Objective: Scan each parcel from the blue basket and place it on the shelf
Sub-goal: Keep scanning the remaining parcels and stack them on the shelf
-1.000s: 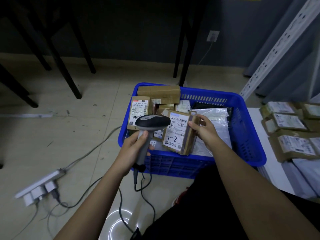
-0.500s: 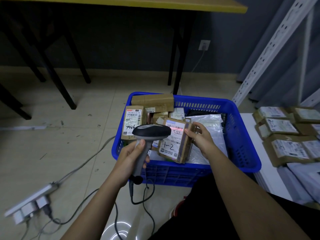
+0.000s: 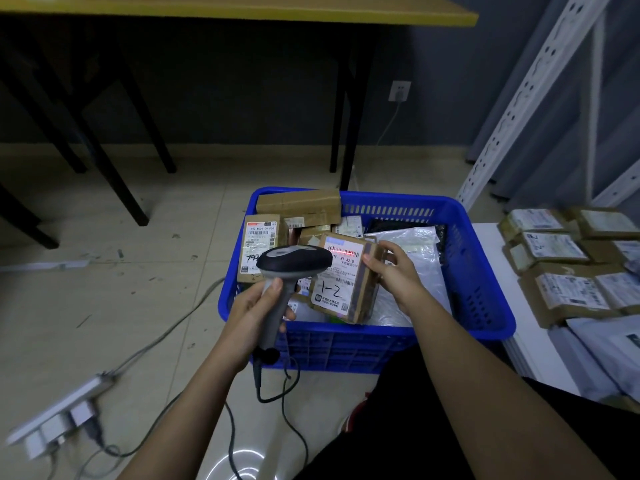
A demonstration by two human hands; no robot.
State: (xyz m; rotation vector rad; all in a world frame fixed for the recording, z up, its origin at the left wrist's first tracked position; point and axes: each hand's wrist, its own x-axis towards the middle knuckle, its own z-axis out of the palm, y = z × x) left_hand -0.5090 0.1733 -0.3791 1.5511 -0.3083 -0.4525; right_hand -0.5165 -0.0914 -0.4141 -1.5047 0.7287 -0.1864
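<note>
Over the blue basket, right hand pinched the parcel by its right edge, thumb on front; left hand gripped the scanner just left.

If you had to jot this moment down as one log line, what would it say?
step: scanning | left hand: holds scanner | right hand: holds parcel over basket | red beam on label | shelf: not yet

Both forearms are bare to the frame's edge, with no sleeve showing. The left hand and right hand wear no gloves, rings or watch. Short, unpainted nails show on the fingers. Black clothing covers the lap.
</note>
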